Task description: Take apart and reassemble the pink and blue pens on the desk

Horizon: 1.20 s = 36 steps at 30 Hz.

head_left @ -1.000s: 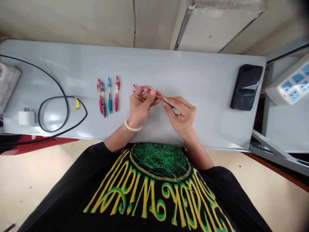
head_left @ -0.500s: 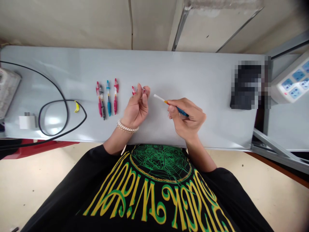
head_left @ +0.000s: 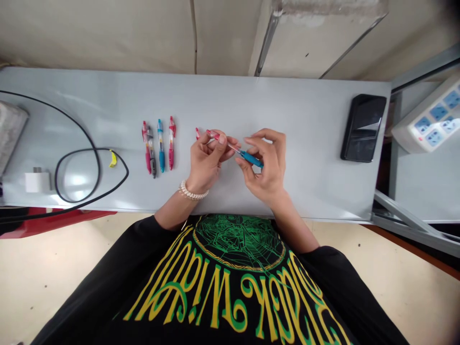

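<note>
A ballpoint pen (head_left: 233, 147) with a red top, a clear barrel and a blue grip lies slantwise between my hands. My left hand (head_left: 206, 160) is closed, pinching its red and clear upper part between thumb and fingers. Around the blue grip (head_left: 251, 158) curve the fingers of my right hand (head_left: 266, 163), the thumb below and the index finger above; the exact contact is partly hidden. Just behind my left hand, the red end of another pen (head_left: 197, 133) shows on the table, the rest covered.
Several pens, red (head_left: 171, 143), blue (head_left: 161, 146) and grey (head_left: 152, 153), lie side by side to the left. Farther left are a looped black cable (head_left: 97, 163) and a white charger (head_left: 38, 182). A black phone (head_left: 363, 128) and a power strip (head_left: 431, 120) are at the right.
My right hand has moved left, up to my left hand. The white refill tube that stuck out of the blue grip is now inside the clear barrel.
</note>
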Tool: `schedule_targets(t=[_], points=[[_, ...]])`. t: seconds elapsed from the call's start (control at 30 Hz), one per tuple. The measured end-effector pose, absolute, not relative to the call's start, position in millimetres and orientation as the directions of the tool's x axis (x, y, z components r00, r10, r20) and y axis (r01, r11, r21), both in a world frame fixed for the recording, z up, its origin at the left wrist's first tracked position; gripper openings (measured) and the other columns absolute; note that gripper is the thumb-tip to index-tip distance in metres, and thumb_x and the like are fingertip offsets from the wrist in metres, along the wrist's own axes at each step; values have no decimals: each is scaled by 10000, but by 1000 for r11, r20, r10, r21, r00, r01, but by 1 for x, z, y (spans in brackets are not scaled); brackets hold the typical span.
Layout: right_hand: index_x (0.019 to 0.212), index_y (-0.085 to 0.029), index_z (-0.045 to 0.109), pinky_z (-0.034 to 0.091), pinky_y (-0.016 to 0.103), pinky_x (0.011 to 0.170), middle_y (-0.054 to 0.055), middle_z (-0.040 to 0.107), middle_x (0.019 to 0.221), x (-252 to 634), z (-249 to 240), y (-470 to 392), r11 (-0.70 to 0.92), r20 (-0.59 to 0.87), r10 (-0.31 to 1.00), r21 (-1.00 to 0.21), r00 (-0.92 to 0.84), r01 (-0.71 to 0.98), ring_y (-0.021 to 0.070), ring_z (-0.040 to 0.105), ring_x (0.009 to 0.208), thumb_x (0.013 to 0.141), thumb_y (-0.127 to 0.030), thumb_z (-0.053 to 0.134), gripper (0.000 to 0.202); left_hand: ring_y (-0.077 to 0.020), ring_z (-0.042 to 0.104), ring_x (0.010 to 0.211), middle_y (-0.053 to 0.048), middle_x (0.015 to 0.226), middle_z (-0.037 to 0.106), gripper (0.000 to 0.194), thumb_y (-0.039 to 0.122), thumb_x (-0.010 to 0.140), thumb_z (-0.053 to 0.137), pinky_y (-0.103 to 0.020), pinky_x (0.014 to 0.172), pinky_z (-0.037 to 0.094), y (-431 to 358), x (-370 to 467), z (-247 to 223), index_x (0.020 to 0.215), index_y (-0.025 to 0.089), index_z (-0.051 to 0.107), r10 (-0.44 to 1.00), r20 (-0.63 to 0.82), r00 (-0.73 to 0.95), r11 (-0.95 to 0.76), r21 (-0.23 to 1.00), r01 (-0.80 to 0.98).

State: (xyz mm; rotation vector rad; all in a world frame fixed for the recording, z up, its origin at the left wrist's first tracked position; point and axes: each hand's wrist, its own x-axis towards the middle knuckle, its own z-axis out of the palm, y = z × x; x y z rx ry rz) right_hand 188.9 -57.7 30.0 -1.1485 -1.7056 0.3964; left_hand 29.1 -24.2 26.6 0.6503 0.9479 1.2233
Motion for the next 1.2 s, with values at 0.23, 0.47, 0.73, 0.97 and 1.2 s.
schedule_targets(t=[0.23, 0.47, 0.73, 0.97, 1.2], points=[[1171, -282, 652, 646, 345, 761, 20, 712, 936, 186, 24, -65, 354, 430, 898, -829, 89, 432, 164, 718, 811, 1071, -303, 595, 117, -126, 809, 851, 2, 905, 803, 394, 481, 798, 927, -166, 733, 647, -24, 31, 26, 895, 214, 654, 975, -220, 10, 198, 853, -484], [1132, -264, 671, 663, 346, 724, 43, 744, 967, 194, 29, -64, 309, 375, 922, -862, 95, 402, 181, 762, 844, 1064, -424, 606, 185, -134, 808, 855, -6, 907, 800, 383, 485, 825, 906, -185, 749, 646, -23, 30, 26, 888, 215, 642, 976, -214, -39, 174, 877, -449], [1141, -260, 704, 638, 278, 623, 11, 779, 897, 199, 35, -66, 275, 330, 939, -888, 94, 370, 148, 771, 748, 1042, -360, 658, 148, -136, 805, 845, -5, 897, 805, 399, 503, 813, 914, -190, 754, 644, -22, 29, 25, 890, 214, 649, 981, -184, -57, 139, 881, -451], [1160, -247, 753, 641, 263, 619, 25, 802, 937, 200, 31, -70, 228, 270, 960, -904, 69, 361, 142, 782, 739, 1036, -345, 664, 181, -132, 790, 835, -4, 882, 788, 369, 503, 855, 877, -197, 722, 623, -22, 26, 24, 909, 223, 643, 982, -184, -30, 153, 889, -432], [1130, -210, 713, 543, 203, 513, -44, 718, 727, 184, 24, -79, 73, 63, 996, -977, -55, 199, 81, 669, 539, 1060, -419, 611, 243, -129, 697, 715, 37, 780, 631, 374, 560, 889, 824, -300, 790, 613, -22, 28, 29, 915, 256, 609, 979, -204, 18, 190, 870, -455]])
